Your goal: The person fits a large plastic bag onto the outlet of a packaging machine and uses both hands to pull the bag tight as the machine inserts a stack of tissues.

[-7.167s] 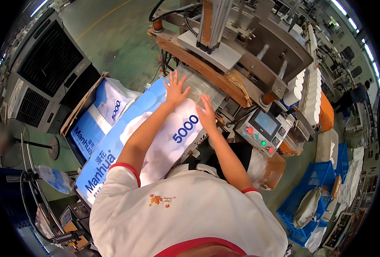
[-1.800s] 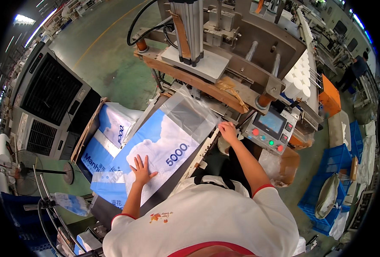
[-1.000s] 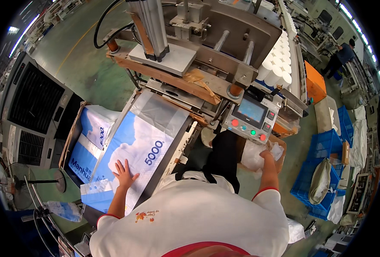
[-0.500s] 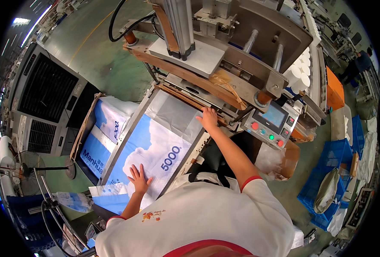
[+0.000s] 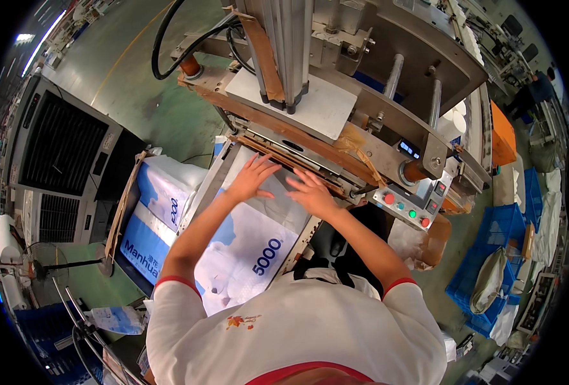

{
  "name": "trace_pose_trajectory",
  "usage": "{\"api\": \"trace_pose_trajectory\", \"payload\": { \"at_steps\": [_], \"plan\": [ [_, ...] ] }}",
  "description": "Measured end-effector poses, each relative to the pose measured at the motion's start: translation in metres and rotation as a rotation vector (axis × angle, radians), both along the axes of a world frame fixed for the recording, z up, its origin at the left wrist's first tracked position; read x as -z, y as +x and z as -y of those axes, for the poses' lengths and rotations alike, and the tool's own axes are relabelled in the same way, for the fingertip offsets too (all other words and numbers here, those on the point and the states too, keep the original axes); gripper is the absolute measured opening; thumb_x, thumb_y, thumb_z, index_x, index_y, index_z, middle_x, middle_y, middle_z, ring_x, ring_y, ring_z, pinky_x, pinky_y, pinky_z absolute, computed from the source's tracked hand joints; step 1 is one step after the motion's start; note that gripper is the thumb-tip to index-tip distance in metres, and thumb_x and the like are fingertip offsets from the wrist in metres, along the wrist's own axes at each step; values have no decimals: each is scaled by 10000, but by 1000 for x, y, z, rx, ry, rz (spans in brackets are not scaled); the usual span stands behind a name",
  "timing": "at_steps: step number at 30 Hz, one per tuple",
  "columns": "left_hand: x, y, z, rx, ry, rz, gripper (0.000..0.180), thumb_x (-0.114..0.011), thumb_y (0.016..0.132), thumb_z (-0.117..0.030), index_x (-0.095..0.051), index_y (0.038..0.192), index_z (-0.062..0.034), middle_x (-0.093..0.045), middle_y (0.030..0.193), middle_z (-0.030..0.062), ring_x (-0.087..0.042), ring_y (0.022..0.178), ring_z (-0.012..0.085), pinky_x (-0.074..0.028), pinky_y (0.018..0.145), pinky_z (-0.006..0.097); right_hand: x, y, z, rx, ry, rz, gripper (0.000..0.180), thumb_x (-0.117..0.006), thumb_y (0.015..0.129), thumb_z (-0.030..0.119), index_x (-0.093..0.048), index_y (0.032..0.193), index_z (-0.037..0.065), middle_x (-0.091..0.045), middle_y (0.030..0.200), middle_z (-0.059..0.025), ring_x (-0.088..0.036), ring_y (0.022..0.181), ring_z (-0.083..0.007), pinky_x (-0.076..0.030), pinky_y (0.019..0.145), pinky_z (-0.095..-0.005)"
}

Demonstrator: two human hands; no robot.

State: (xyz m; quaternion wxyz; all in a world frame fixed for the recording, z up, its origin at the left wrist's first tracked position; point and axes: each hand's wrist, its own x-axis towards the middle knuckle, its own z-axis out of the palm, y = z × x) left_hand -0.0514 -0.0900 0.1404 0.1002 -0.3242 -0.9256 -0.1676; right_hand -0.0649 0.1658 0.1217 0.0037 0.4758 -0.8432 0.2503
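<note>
A large blue and white printed plastic pack (image 5: pixel 243 247) lies on the machine's sloping metal table in front of me. Its plain, see-through end reaches up to the slot beneath the machine's press bar (image 5: pixel 284 128). My left hand (image 5: pixel 249 181) is over that see-through film near the bar, fingers spread. Beside it, my right hand (image 5: pixel 311 194) is at the film's right side, its fingers also stretched out toward the bar. Neither hand grips anything. Whether the fingertips touch the film or hover just above it, I cannot tell. My left forearm hides part of the pack.
A control box (image 5: pixel 414 204) with coloured buttons sits right of the table. On the left, an open carton (image 5: pixel 121 208) holds similar printed packs. Blue crates (image 5: pixel 490 256) stand at the right, a grey air cooler (image 5: pixel 66 147) and a fan (image 5: pixel 44 263) at the left.
My left hand has moved from the lower part of the pack up to the see-through end. My right hand has shifted slightly down. The pack's lower print shows more now.
</note>
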Motion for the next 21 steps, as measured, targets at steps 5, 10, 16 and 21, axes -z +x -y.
{"api": "trace_pose_trajectory", "payload": {
  "at_steps": [5, 10, 16, 21],
  "plan": [
    [12, -99, 61, 129, -491, 455, 481, -711, 626, -561, -639, 627, -86, -599, 609, 90, -594, 737, 303, -458, 671, 402, -23, -8, -47, 10, -30, 863, 237, -523, 920, 243, -647, 1077, 117, -668, 968, -63, -526, 1111, -189, -374, 959, -308],
    [-2, -141, 115, 27, -260, 772, 560, -639, 700, -628, -651, 652, -69, -589, 610, 103, -582, 672, 294, -458, 616, 384, 1, -23, -111, 147, -137, 1257, 252, -524, 932, 246, -653, 994, 39, -678, 791, -9, -572, 897, -80, -432, 814, -239],
    [10, -169, 134, -299, -74, 1029, 502, -614, 787, -533, -668, 1004, -84, -653, 979, 122, -600, 950, 257, -447, 845, 357, 78, -32, -109, 730, -412, 1088, 226, -582, 899, 245, -627, 875, 25, -647, 932, -38, -576, 882, -123, -434, 830, -291],
    [25, -221, 136, -206, -225, 837, 479, -560, 831, -425, -576, 1174, -90, -535, 1245, 132, -455, 1185, 300, -332, 987, 412, 151, -72, -103, 1017, -636, 782, 238, -557, 910, 256, -595, 959, 25, -634, 981, -85, -582, 921, -196, -450, 804, -342]
  ]
}}
